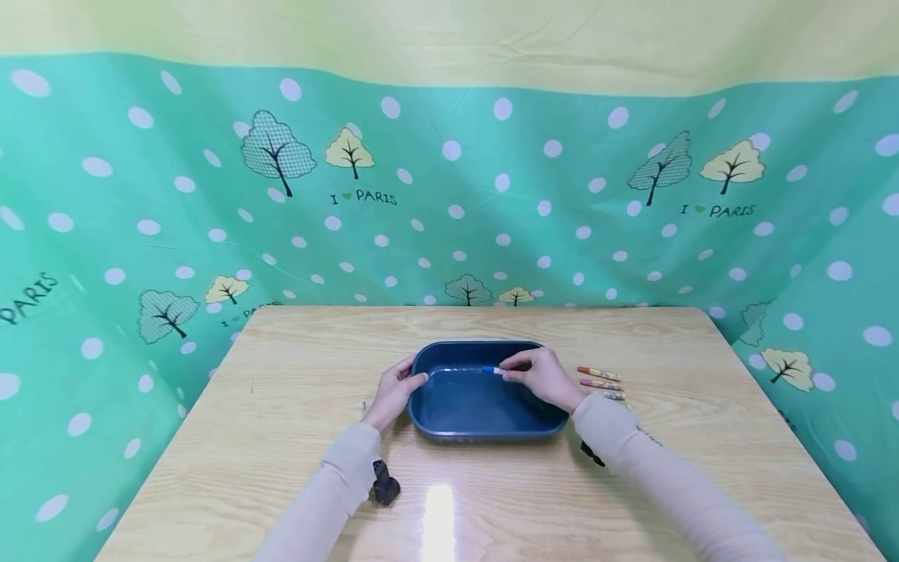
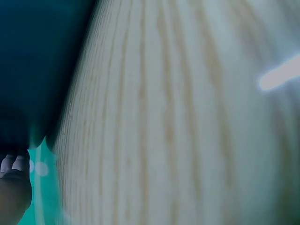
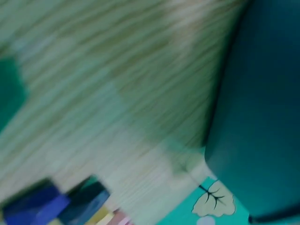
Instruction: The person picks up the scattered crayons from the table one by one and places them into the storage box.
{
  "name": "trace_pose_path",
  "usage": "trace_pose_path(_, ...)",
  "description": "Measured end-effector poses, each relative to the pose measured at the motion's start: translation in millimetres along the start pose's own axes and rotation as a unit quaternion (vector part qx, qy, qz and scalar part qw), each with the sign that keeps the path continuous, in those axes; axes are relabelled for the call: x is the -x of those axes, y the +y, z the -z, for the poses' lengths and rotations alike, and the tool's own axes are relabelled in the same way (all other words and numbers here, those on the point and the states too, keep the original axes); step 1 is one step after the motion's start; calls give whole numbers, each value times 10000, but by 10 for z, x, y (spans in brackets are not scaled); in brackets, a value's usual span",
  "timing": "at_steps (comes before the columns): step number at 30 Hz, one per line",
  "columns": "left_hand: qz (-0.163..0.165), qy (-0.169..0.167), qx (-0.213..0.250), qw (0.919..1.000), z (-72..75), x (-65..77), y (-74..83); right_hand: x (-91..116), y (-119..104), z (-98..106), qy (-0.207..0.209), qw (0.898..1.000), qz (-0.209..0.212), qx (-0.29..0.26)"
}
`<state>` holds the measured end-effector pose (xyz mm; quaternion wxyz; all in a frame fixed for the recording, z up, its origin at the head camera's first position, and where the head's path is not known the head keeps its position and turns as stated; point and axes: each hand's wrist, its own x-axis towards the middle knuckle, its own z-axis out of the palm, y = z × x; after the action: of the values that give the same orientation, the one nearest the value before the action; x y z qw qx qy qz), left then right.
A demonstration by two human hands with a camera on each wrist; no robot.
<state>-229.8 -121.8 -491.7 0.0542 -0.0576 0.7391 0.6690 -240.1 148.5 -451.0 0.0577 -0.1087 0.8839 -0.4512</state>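
Note:
A dark blue oblong tub (image 1: 485,433) stands on the wooden table. My left hand (image 1: 395,390) grips its left rim, with the thumb over the edge. In the left wrist view, the fingers (image 2: 18,164) sit by the tub's outer wall (image 2: 42,61). My right hand (image 1: 546,378) reaches over the tub's right part and pinches a blue-tipped crayon (image 1: 494,370) with a pale wrapper. The crayon hangs above the tub's inside, pointing left. The right wrist view shows only the tub's outer wall (image 3: 262,117) near this hand, not the fingers.
Several crayons (image 1: 600,383) lie in a row right of the tub, partly hidden by my right wrist. Blurred crayon ends (image 3: 37,206) show low in the right wrist view. A green dotted curtain (image 1: 502,203) hangs behind the wooden table (image 1: 281,421).

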Motion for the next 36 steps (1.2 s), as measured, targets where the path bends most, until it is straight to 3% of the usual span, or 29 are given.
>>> trace_pose_path(8, -64, -16, -11, 10000, -2, -16, -13, -30, 8, -143, -275, 9992, 178, -233)
trace_pose_path(14, -11, -26, 1, 10000, 4, -10, -27, -63, 47, -193, -390, 9989, -46, -268)
trace_pose_path(22, -38, 24, -37, 10000, -1, -2, -27, -116, 13, -279, -414, 9989, 66, 219)
trace_pose_path(36, -20, 1, 130, 9999, -15, -46, -39, -157, 20, -322, -426, 9989, 50, 190)
